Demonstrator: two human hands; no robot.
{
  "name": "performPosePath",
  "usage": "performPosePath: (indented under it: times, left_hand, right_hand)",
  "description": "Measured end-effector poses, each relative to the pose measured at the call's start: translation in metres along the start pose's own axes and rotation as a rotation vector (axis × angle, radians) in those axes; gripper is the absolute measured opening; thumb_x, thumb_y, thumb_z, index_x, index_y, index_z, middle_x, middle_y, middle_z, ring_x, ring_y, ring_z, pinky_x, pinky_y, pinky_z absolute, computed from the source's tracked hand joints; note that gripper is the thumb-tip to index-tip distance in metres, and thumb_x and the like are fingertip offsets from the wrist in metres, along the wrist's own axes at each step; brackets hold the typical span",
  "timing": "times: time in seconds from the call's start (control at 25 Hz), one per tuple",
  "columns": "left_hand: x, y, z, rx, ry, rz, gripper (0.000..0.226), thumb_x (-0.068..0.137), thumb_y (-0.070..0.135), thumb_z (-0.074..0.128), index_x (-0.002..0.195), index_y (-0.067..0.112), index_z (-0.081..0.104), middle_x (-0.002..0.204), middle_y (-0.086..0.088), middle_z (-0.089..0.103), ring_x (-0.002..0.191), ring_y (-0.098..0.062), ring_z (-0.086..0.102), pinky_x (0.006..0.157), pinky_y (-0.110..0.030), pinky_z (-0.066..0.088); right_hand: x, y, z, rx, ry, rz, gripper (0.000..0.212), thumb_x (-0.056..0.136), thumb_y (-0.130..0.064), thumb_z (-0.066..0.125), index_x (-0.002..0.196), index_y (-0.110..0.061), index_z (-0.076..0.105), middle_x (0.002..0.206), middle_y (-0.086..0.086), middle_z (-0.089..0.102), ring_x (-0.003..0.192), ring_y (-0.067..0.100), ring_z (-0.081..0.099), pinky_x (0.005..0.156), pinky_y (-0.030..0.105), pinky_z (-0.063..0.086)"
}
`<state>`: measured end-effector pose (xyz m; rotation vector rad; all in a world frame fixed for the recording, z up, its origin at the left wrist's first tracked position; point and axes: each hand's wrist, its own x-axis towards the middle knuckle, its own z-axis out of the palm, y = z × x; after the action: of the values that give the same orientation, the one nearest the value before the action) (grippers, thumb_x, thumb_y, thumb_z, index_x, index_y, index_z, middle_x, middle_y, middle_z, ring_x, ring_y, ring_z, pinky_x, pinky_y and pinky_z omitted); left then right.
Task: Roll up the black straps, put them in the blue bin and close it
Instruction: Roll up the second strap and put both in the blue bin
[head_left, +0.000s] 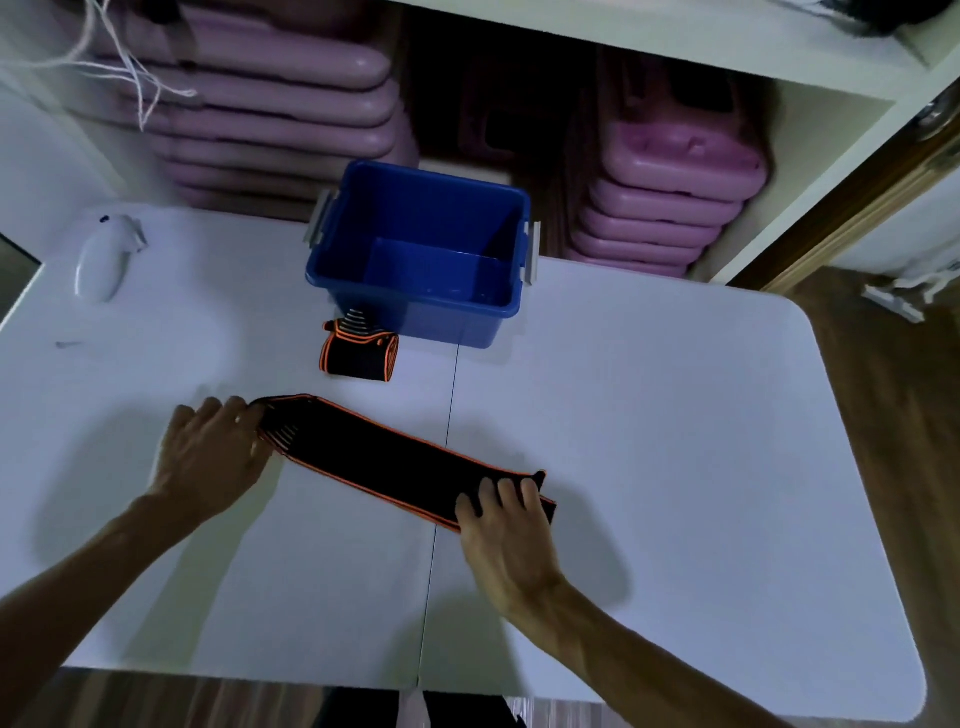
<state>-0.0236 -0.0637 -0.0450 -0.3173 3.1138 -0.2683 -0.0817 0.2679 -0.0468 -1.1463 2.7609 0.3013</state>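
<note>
A long black strap with orange edging (384, 460) lies flat and slanted across the middle of the white table (675, 441). My left hand (213, 457) touches its far-left end, with its fingers resting on the strap's edge. My right hand (501, 525) presses its fingertips on the strap's right end. A second black strap (360, 351), rolled up, lies just in front of the blue bin (415, 249). The bin stands open at the table's far edge, and nothing shows inside it. No lid is in view.
A white bottle-shaped object (104, 257) lies at the table's far left. Stacks of pink plastic cases (670, 202) fill the shelves behind the bin. A seam (441, 467) runs down the table's middle. Wooden floor shows to the right.
</note>
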Motion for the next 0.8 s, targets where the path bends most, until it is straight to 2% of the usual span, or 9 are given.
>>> performPosePath:
  times: [0.08, 0.16, 0.24, 0.32, 0.4, 0.48, 0.6, 0.8]
  left_hand:
    - [-0.002, -0.008, -0.001, -0.046, -0.040, -0.103, 0.040, 0.087, 0.037, 0.043, 0.109, 0.013, 0.066, 0.089, -0.013, 0.067, 0.077, -0.038, 0.063, 0.067, -0.044, 0.042]
    - [-0.002, -0.008, -0.006, -0.115, -0.047, -0.170, 0.030, 0.092, 0.036, 0.051, 0.106, 0.016, 0.069, 0.089, -0.012, 0.068, 0.078, -0.038, 0.064, 0.068, -0.046, 0.044]
    - [0.003, -0.003, -0.014, -0.238, -0.031, -0.260, 0.022, 0.089, 0.032, 0.061, 0.099, 0.016, 0.071, 0.088, -0.012, 0.068, 0.078, -0.038, 0.065, 0.069, -0.047, 0.046]
    - [0.011, 0.002, -0.021, -0.336, -0.007, -0.368, 0.018, 0.087, 0.031, 0.065, 0.095, 0.015, 0.070, 0.089, -0.012, 0.069, 0.077, -0.038, 0.066, 0.070, -0.047, 0.048]
    - [0.015, 0.000, -0.019, -0.321, -0.027, -0.428, 0.021, 0.087, 0.031, 0.064, 0.099, 0.016, 0.071, 0.092, -0.013, 0.069, 0.079, -0.039, 0.066, 0.072, -0.047, 0.047]
    - [0.017, -0.006, -0.014, -0.188, -0.105, -0.382, 0.027, 0.090, 0.038, 0.057, 0.105, 0.022, 0.072, 0.094, -0.013, 0.068, 0.083, -0.039, 0.064, 0.075, -0.045, 0.044]
    - [0.018, -0.021, -0.012, -0.069, -0.183, -0.325, 0.032, 0.091, 0.046, 0.049, 0.104, 0.028, 0.072, 0.091, -0.014, 0.065, 0.084, -0.039, 0.061, 0.074, -0.046, 0.044]
    - [0.028, -0.034, -0.020, -0.049, -0.223, -0.358, 0.031, 0.089, 0.046, 0.053, 0.105, 0.028, 0.072, 0.095, -0.017, 0.063, 0.091, -0.040, 0.059, 0.080, -0.050, 0.044]
  right_hand:
    - [0.004, 0.005, 0.003, 0.053, 0.015, 0.015, 0.052, 0.050, -0.022, 0.084, 0.098, -0.018, 0.066, 0.090, 0.010, 0.062, 0.076, 0.031, 0.053, 0.076, 0.045, 0.040]
    - [0.008, 0.010, 0.003, 0.137, 0.071, -0.001, 0.043, 0.063, -0.033, 0.081, 0.099, -0.020, 0.064, 0.095, 0.007, 0.060, 0.081, 0.030, 0.053, 0.072, 0.043, 0.045]
    - [0.016, 0.015, 0.002, 0.230, 0.070, -0.002, 0.057, 0.071, -0.048, 0.073, 0.119, -0.022, 0.057, 0.117, 0.011, 0.057, 0.101, 0.034, 0.053, 0.081, 0.046, 0.047]
    - [0.024, 0.022, 0.004, 0.269, 0.008, 0.016, 0.080, 0.071, -0.061, 0.067, 0.139, -0.028, 0.040, 0.142, 0.016, 0.044, 0.126, 0.039, 0.043, 0.098, 0.055, 0.040]
    - [0.026, 0.026, 0.009, 0.273, -0.037, 0.013, 0.084, 0.073, -0.066, 0.063, 0.144, -0.031, 0.033, 0.149, 0.018, 0.036, 0.134, 0.040, 0.035, 0.106, 0.058, 0.031]
    - [0.023, 0.029, 0.013, 0.244, -0.021, -0.013, 0.076, 0.076, -0.065, 0.060, 0.141, -0.032, 0.039, 0.142, 0.014, 0.043, 0.127, 0.037, 0.043, 0.102, 0.056, 0.036]
    - [0.016, 0.032, 0.016, 0.238, 0.026, -0.028, 0.066, 0.081, -0.060, 0.059, 0.138, -0.032, 0.045, 0.129, 0.008, 0.050, 0.110, 0.033, 0.052, 0.091, 0.048, 0.044]
    - [0.011, 0.034, 0.021, 0.224, 0.075, -0.063, 0.062, 0.085, -0.059, 0.056, 0.140, -0.033, 0.044, 0.130, 0.010, 0.051, 0.108, 0.033, 0.051, 0.084, 0.046, 0.046]
